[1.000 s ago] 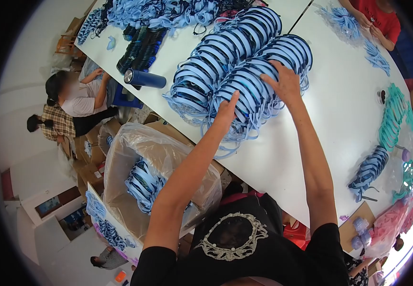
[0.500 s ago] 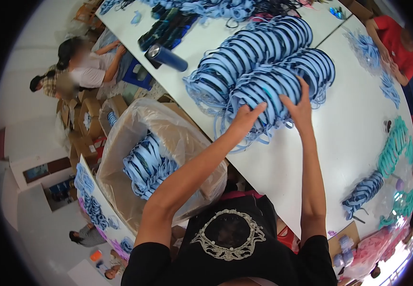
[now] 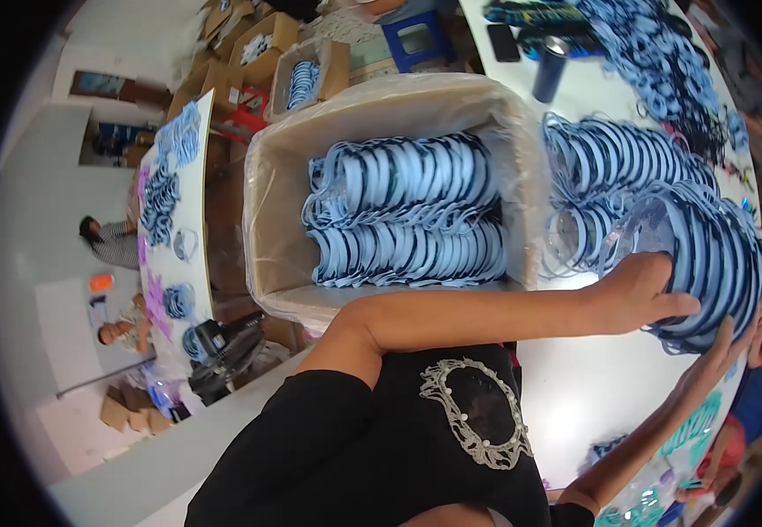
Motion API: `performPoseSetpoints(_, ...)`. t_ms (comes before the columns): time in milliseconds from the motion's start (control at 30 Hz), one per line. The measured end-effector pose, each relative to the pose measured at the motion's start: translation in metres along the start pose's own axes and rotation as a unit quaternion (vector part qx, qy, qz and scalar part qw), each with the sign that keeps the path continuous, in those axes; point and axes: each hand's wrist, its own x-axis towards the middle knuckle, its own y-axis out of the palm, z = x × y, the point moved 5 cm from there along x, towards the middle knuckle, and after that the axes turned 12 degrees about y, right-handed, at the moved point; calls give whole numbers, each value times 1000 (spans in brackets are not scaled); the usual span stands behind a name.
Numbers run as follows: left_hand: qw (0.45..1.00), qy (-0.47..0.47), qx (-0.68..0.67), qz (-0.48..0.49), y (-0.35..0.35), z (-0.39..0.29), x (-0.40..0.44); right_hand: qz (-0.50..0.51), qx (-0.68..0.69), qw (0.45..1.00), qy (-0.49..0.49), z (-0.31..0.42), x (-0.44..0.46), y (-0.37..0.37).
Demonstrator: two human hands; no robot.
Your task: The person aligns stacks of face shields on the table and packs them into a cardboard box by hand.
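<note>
A long stack of nested light-blue and navy bands (image 3: 706,263) is gripped between my two hands above the right side of the white table. My left hand (image 3: 640,294) is closed on its near end, the thumb showing and some fingers hidden inside the loops. Against its lower side is my right hand (image 3: 717,351), fingers partly hidden behind the bands. Another stack of the same bands (image 3: 618,158) lies on the table beyond. To the left, a plastic-lined carton (image 3: 390,307) contains two rows of such bands (image 3: 407,250).
A dark blue bottle (image 3: 550,70) and a black phone (image 3: 503,42) are on the table's far part, near loose blue bands (image 3: 645,53). Co-workers sit along the right edge. At left stand a side table (image 3: 196,176) with more bands and a black fan (image 3: 223,351).
The view has swung left, bringing the carton to the middle. The nearer stack, which lay on the table under my hands, is now gripped at its end and looks raised and tilted.
</note>
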Motion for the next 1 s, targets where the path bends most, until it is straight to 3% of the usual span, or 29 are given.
performPoseSetpoints(67, 998, 36, 36, -22, -43, -36, -20, -8, -75, 997, 32, -47, 17, -29)
performPoseSetpoints(100, 995, 61, 71, -30, -65, -59, -32, -132, -464, 873, -70, -60, 28, -50)
performPoseSetpoints(133, 991, 69, 100, -52, -91, -76, -43, -219, -767, 581, -159, -74, 39, -62)
performPoseSetpoints(167, 987, 82, 101, -98, -119, -93, -55, -252, -925, 178, -222, -92, 49, -69)
performPoseSetpoints(200, 989, 33, 112, -91, -147, -105, -69, -300, -895, 259, -202, -81, 50, -92)
performPoseSetpoints(233, 989, -14, 122, -81, -176, -117, -87, -318, -894, 278, -150, -101, 60, -129)
performPoseSetpoints(367, 962, -46, 237, -125, -285, -143, -158, -380, -849, 363, 50, -184, 94, -304)
performPoseSetpoints(500, 925, -48, 349, -143, -378, -127, -225, -372, -730, 517, 250, -239, 73, -465)
performPoseSetpoints(533, 906, -99, 390, -135, -399, -117, -241, -405, -693, 532, 267, -235, 61, -508)
performPoseSetpoints(600, 882, -148, 430, -127, -426, -98, -263, -444, -669, 534, 264, -242, 37, -567)
performPoseSetpoints(667, 797, -263, 532, -114, -451, -72, -283, -464, -617, 565, 290, -234, 15, -622)
performPoseSetpoints(700, 784, -283, 543, -106, -460, -57, -289, -461, -605, 578, 295, -230, 7, -643)
performPoseSetpoints(800, 763, -302, 560, -108, -458, -12, -302, -505, -660, 499, 245, -195, -9, -672)
performPoseSetpoints(933, 770, -284, 554, -139, -427, -7, -283, -483, -655, 541, 215, -182, -6, -661)
performPoseSetpoints(1000, 754, -241, 595, -139, -413, -4, -267, -504, -652, 530, 201, -179, -5, -658)
